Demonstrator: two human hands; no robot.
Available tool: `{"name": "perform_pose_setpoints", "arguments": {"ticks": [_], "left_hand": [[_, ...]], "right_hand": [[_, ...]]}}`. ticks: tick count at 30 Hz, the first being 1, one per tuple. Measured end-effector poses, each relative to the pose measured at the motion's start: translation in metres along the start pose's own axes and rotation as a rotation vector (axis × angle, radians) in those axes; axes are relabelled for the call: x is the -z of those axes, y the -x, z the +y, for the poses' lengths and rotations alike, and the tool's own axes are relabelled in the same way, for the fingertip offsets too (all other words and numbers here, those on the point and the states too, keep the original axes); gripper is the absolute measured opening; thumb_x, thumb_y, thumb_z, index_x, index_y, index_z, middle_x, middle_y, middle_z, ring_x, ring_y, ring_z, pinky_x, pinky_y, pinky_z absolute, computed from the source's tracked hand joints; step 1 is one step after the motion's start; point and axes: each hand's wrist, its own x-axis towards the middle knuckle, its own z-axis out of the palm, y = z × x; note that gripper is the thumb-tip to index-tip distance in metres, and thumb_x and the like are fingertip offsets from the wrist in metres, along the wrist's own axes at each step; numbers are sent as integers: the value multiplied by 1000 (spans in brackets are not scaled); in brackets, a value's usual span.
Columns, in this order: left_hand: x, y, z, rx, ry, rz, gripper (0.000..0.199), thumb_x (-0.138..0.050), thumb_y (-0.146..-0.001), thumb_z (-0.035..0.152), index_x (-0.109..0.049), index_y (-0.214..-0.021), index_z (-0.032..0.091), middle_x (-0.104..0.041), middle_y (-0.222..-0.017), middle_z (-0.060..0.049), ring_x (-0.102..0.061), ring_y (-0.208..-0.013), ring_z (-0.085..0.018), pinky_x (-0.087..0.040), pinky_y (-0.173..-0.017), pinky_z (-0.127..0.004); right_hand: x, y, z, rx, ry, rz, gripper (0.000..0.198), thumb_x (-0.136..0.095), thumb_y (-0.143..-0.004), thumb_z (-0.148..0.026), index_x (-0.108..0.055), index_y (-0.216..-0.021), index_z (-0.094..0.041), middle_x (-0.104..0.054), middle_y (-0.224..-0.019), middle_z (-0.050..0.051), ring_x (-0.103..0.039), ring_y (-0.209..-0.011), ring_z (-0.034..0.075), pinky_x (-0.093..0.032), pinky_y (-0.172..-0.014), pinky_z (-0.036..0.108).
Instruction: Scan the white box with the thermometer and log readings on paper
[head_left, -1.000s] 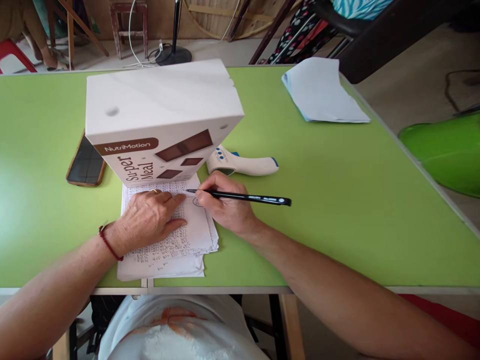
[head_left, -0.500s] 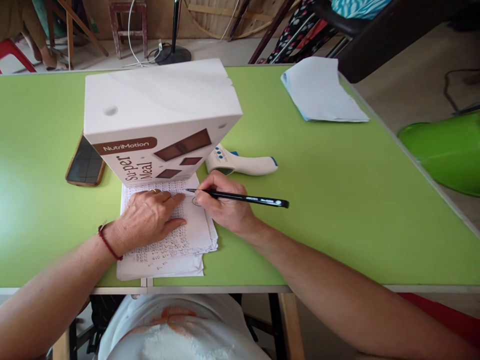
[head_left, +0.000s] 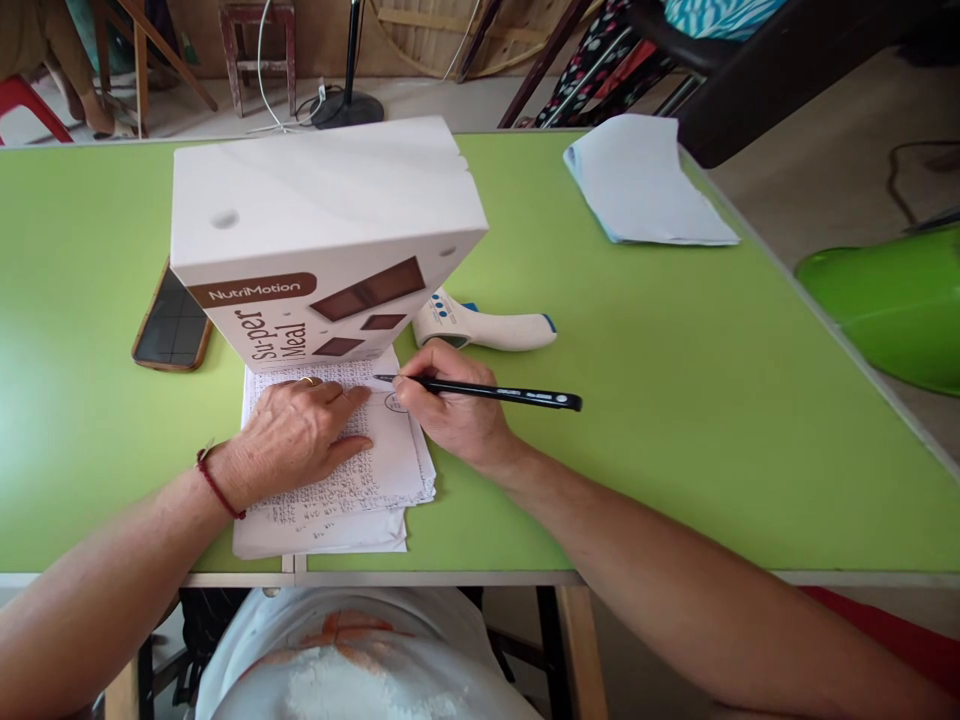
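Two hands at a green table [head_left: 675,430], seen by an onlooker. The stack of sheets [head_left: 394,465] lies at the near edge of the table, left of centre and directly before the seated person, a position that suits both forearms, which come in from left and right. The left hand [head_left: 300,435] rests palm down on the stack, thumb apart from the index finger and nothing grasped between them; its weight presumably steadies the loose pages, whose edges do not line up. The right hand [head_left: 457,410] is closed on a black pen [head_left: 529,396], thumb and fingers pinching it close to the tip, a hold that likely favours fine control. The shaft lies almost level and extends to the right, beyond the hand. The tip is just beside the left index finger, over the top sheet; whether it touches the paper I cannot tell. A white box [head_left: 330,195] stands upright at the far end of the stack, its printed face towards the person; whether it rests on the pages is not clear. Left of the box lies a phone [head_left: 172,325]; to its right, a white handheld device [head_left: 506,330]. Folded papers [head_left: 641,185] lie well apart, far right.
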Motion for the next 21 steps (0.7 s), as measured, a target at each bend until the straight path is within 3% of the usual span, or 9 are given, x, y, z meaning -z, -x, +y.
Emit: {"name": "perform_pose_setpoints", "arguments": {"ticks": [21], "left_hand": [[0,0,0,4,10,-18,37,-65,-87,37,-58,-115,14,-67,-84,-4,-64,-73,-22,-43,-54,-30]], "right_hand": [[2,0,0,7,7,-29,13,-52,-70,-17,-44,-61,-22,-51,-50,-6,-45,-42,9,-34,-40,22]]}}
